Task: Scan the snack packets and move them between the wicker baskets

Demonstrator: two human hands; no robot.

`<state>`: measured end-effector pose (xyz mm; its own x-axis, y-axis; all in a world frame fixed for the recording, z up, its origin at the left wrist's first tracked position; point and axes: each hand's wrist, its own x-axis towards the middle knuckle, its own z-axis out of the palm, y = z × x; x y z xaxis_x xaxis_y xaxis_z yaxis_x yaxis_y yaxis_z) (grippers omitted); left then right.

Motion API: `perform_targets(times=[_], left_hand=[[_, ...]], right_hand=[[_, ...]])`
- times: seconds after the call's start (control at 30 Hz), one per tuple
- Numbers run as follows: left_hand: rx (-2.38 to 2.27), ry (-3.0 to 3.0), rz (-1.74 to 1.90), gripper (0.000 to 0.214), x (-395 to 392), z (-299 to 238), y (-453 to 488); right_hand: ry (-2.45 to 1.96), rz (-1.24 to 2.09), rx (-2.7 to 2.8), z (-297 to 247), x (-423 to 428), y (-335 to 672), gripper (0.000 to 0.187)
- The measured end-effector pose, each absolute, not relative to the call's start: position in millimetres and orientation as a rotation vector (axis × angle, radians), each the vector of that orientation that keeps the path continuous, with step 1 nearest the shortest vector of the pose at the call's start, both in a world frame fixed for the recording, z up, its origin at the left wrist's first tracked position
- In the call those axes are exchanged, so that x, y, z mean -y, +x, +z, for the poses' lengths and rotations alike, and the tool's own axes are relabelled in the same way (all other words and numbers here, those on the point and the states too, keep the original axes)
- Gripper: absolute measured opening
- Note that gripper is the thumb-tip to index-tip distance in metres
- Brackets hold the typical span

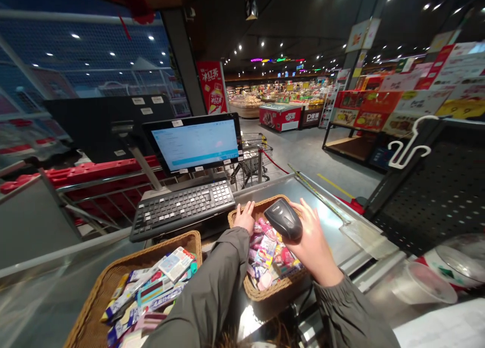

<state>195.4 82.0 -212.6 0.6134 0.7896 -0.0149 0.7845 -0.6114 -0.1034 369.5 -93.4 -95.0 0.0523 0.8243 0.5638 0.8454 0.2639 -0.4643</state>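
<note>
Wicker and black plastic: two baskets, one barcode scanner on my steel worktop [333, 227].

Both woven baskets brim with glossy flat packets. My right hand [312, 242] is clenched around the smooth, rounded scanner [283, 218], held above the far basket [265, 293]. My left hand [245, 215] lies open, fingers on that basket's back rim, gripping nothing. The near basket [113, 277] sits just left, under one ridged keyboard [184, 208].

Counter [326, 221] apparently open; keyboard [184, 206] blocks left.
</note>
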Motion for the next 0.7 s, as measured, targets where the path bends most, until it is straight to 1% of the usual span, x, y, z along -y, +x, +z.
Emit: perform_targets(times=[0.1, 0.2, 0.3, 0.4, 0.57, 0.7], left_hand=[[1.308, -2.768, 0.021, 0.024, -79, -207, 191], [1.298, -2.78, -0.167, 0.025, -75, -194, 188], [1.287, -2.745, -0.444, 0.026, -70, -169, 183], [1.247, -2.658, -0.612, 0.03, -67, -135, 172], [1.162, -2.501, -0.704, 0.032, -60, -81, 139], [1.115, -2.394, -0.695, 0.029, -53, -56, 107]], right_hand=[[-1.56, -0.044, 1.734, -100, 95, 372, 0.043], [-1.572, -0.068, 1.723, -103, 96, 373, 0.043], [-1.568, -0.077, 1.726, -102, 96, 370, 0.043], [-1.552, -0.078, 1.746, -97, 95, 360, 0.045], [-1.514, -0.063, 1.812, -85, 92, 335, 0.041], [-1.449, -0.063, 1.865, -77, 90, 315, 0.037]])
